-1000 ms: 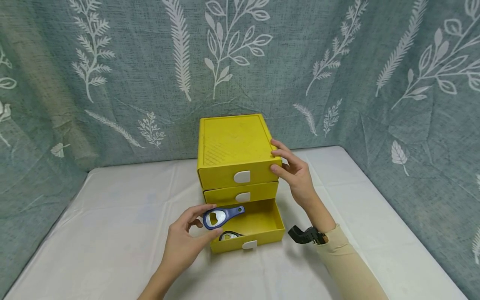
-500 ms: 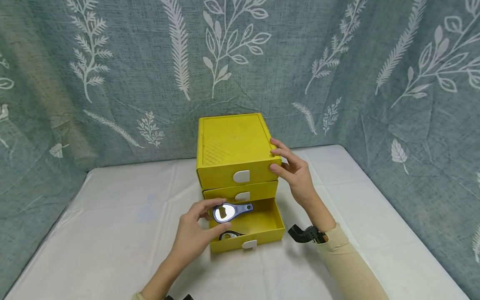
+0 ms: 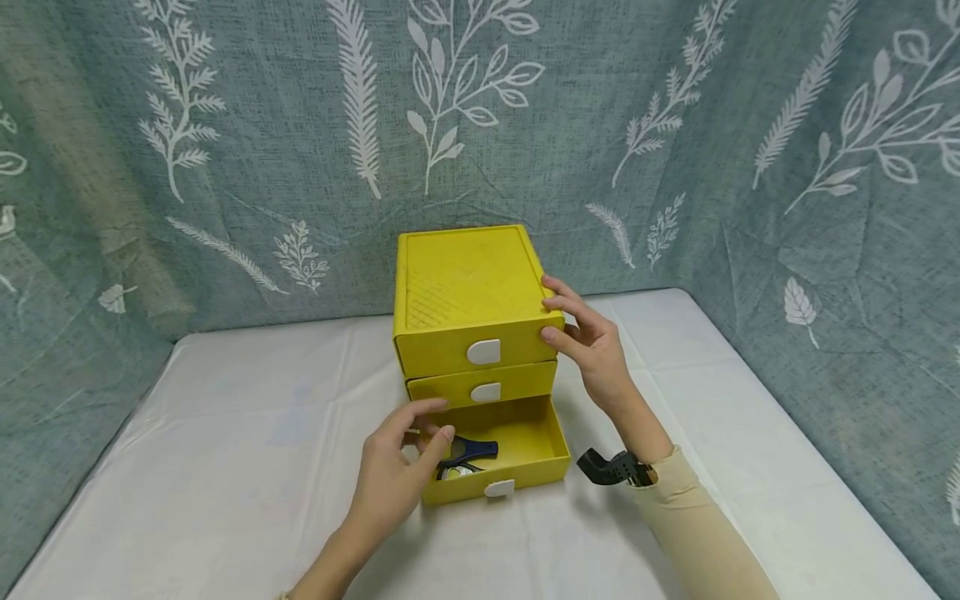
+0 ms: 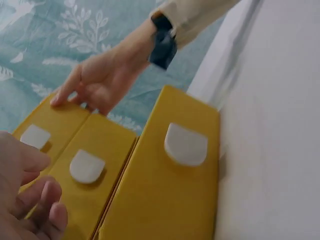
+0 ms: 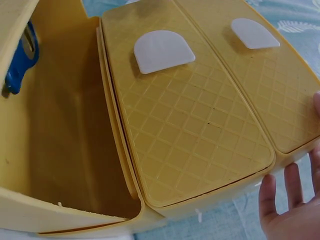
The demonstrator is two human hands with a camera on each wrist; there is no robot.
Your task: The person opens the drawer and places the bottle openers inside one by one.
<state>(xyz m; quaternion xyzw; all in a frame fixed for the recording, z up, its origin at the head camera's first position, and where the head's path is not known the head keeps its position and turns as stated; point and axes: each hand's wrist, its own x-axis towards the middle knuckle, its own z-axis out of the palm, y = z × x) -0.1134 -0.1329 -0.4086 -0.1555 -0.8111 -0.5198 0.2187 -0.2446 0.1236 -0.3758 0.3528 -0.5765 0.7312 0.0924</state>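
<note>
A blue bottle opener (image 3: 477,451) lies in the pulled-out bottom drawer (image 3: 532,477) of a yellow drawer cabinet (image 3: 472,283). Beside it is a dark-rimmed opener (image 3: 456,472), partly hidden by the drawer front. My left hand (image 3: 393,462) hovers at the drawer's left side, fingers loosely bent, with nothing seen between them. In the right wrist view the blue opener (image 5: 24,60) shows at the drawer's far end. My right hand (image 3: 596,354) rests on the cabinet's upper right front corner, thumb on the front face and other fingers along the top edge and side.
Two upper drawers with white tabs (image 3: 483,352) are closed or nearly closed. A white cloth (image 3: 247,442) covers the table. Behind and beside it hangs a green leaf-patterned curtain (image 3: 300,150). The right wrist wears a black strap device (image 3: 615,468).
My left hand moved right over the drawer with the blue bottle opener, then let it go. The opener now lies inside beside the dark one. My right hand stayed on the cabinet.
</note>
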